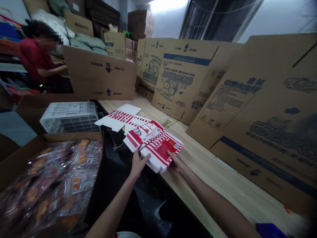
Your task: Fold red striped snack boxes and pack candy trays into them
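Both hands on a stack of flat red-and-white striped cartons [158, 150] sitting at the near edge of the wooden table [223, 185], roughly frame centre. Left hand [137, 164] grips the stack's near-left corner, at about 7 o'clock of the stack, thumb on top, fingers underneath and out of sight. Right hand [176, 163] holds the near-right edge at about 5 o'clock, fingers laid along the side of the stack, thumb touching the top carton. Both hands closed on the stack, not spread.

More flat cartons of the same print [121, 117] lie fanned on the table at 11 o'clock of the stack, just beyond it, the nearest overlapping its far end.

Large brown shipping boxes [242, 96] stand flattened along the table from 12 to 3 o'clock. White plastic crate [70, 115] at 10 o'clock, off the table. Box of red-and-orange packets in clear wrap [54, 185] at 8 o'clock, well apart from the hands. Another person in a red top [37, 59] at far 10 o'clock, behind a brown box.
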